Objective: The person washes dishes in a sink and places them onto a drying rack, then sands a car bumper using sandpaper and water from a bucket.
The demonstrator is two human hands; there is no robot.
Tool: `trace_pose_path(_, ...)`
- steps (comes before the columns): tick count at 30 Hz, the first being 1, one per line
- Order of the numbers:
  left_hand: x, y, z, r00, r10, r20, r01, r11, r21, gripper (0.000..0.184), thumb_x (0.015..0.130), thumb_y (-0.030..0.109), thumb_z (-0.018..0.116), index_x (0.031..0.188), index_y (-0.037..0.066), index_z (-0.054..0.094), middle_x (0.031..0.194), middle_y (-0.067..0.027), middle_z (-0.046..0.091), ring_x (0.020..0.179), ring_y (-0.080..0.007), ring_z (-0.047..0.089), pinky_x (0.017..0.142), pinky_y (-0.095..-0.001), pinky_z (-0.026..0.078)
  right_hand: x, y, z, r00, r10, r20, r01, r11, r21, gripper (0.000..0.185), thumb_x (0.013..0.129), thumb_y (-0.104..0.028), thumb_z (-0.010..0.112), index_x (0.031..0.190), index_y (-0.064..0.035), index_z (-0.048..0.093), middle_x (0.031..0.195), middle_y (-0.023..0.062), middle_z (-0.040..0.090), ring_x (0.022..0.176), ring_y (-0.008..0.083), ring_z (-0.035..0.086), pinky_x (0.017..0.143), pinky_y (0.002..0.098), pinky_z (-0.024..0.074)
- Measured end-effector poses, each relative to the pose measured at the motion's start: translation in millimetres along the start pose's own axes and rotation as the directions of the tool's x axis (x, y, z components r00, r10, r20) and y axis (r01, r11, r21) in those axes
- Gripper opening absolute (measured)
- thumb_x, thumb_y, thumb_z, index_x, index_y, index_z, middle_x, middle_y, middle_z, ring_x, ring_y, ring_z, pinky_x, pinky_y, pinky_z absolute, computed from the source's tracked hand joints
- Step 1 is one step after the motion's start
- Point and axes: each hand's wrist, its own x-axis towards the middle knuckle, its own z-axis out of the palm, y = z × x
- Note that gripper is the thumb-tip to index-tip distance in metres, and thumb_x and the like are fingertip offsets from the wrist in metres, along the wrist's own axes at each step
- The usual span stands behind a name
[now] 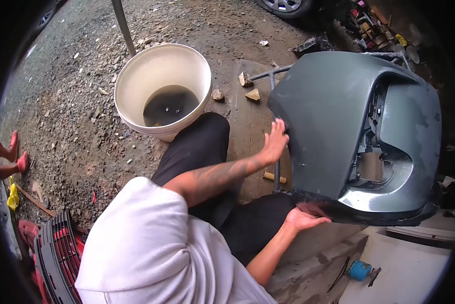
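At right, by one bumper, are two hands: left hand, fingers spread; right hand, fingers partly hidden, cannot tell.

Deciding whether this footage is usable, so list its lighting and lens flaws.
Head view: strong fisheye distortion, with dark curved edges; head view: bright glare along the lower part of the grey-green car panel; head view: deep shadow around the clutter at upper right; head view: small bright spots on the dark water in the bucket; head view: no heavy blur on the left hand or right hand.
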Motion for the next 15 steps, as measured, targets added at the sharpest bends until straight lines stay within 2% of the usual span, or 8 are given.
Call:
trace_pose_path(2, -6, -2, -7, 0.996, 0.034, 0.080, -0.038, 0.998, 0.043, 0.066, 0.095, 0.033, 0.030, 0.148, 0.006, 0.002, 0.156, -0.0130, -0.001, 0.143, -0.0327, -0.006, 0.111, -0.0571, 0.002, -5, 0, 1, 0.996, 0.057, 0.064, -0.056, 0.998, -0.018, 0.064, 0.084, -0.066, 0.049, 0.122, -0.0130, 0.048, 0.128, 0.0011, 0.048, 0.119, 0.0151, 0.041, 0.105, 0.0318, 0.0287)
trace_pose_path(5, 57, -14, -23, 1.000, 0.015, -0.011, -0.013, 0.985, 0.170, 0.063, 0.093, 0.030, 0.032, 0.145, 0.003, 0.012, 0.154, -0.0168, 0.003, 0.142, -0.0392, -0.001, 0.107, -0.0649, 0.010, 0, -1, -8, 0.994, 0.087, 0.058, -0.086, 0.996, -0.021, 0.065, 0.084, -0.066, 0.048, 0.121, -0.0131, 0.046, 0.131, 0.0028, 0.044, 0.120, 0.0159, 0.039, 0.106, 0.0334, 0.0289)
trace_pose_path(7, 86, -25, -27, 0.995, -0.028, -0.092, 0.039, 0.992, 0.121, 0.061, 0.093, 0.027, 0.031, 0.145, 0.002, 0.012, 0.154, -0.0161, 0.008, 0.142, -0.0380, 0.000, 0.107, -0.0652, 0.012, 1, 1, -8, 0.997, 0.046, 0.066, -0.042, 0.997, -0.063, 0.066, 0.084, -0.067, 0.049, 0.122, -0.0134, 0.045, 0.133, 0.0032, 0.042, 0.121, 0.0163, 0.038, 0.106, 0.0343, 0.0287)
trace_pose_path(10, 65, -17, -17, 0.992, -0.032, -0.121, 0.046, 0.992, 0.116, 0.062, 0.092, 0.024, 0.033, 0.145, 0.000, 0.013, 0.154, -0.0162, 0.009, 0.142, -0.0358, 0.002, 0.107, -0.0648, 0.013, 1, 0, -7, 0.998, 0.029, 0.050, -0.026, 0.997, -0.066, 0.067, 0.083, -0.068, 0.050, 0.124, -0.0152, 0.044, 0.136, 0.0035, 0.038, 0.123, 0.0165, 0.036, 0.107, 0.0351, 0.0266)
trace_pose_path(11, 45, -11, -8, 0.996, 0.011, -0.084, 0.005, 0.982, 0.190, 0.062, 0.091, 0.024, 0.034, 0.143, -0.002, 0.014, 0.153, -0.0173, 0.010, 0.142, -0.0354, 0.005, 0.106, -0.0650, 0.016, 0, 1, -5, 0.999, 0.047, 0.026, -0.046, 0.998, -0.035, 0.068, 0.082, -0.068, 0.051, 0.125, -0.0165, 0.043, 0.136, 0.0033, 0.037, 0.125, 0.0163, 0.034, 0.108, 0.0351, 0.0248)
trace_pose_path(12, 22, -9, -1, 0.993, 0.072, -0.092, -0.059, 0.988, 0.140, 0.050, 0.092, 0.019, 0.035, 0.137, -0.001, 0.029, 0.152, -0.0192, 0.012, 0.141, -0.0401, 0.008, 0.104, -0.0676, 0.020, -3, 4, 5, 0.998, 0.050, 0.023, -0.050, 0.998, -0.029, 0.068, 0.082, -0.068, 0.051, 0.125, -0.0165, 0.043, 0.136, 0.0033, 0.037, 0.125, 0.0163, 0.034, 0.108, 0.0351, 0.0248)
trace_pose_path(14, 24, -8, -9, 0.988, 0.147, -0.049, -0.128, 0.954, 0.271, 0.038, 0.091, 0.016, 0.037, 0.126, 0.001, 0.041, 0.152, -0.0198, 0.009, 0.139, -0.0452, 0.005, 0.102, -0.0701, 0.018, -13, 0, 21, 0.992, 0.034, -0.121, -0.040, 0.998, -0.046, 0.068, 0.082, -0.068, 0.051, 0.129, -0.0191, 0.042, 0.136, 0.0034, 0.037, 0.126, 0.0168, 0.033, 0.109, 0.0353, 0.0232)
trace_pose_path(15, 36, -16, -13, 0.985, 0.166, -0.044, -0.146, 0.944, 0.296, 0.034, 0.091, 0.014, 0.038, 0.121, 0.001, 0.044, 0.153, -0.0193, 0.008, 0.139, -0.0471, 0.004, 0.102, -0.0709, 0.016, 3, 4, -11, 0.997, 0.064, 0.032, -0.061, 0.996, -0.066, 0.068, 0.082, -0.068, 0.050, 0.132, -0.0215, 0.040, 0.136, 0.0037, 0.038, 0.126, 0.0166, 0.033, 0.109, 0.0354, 0.0229)
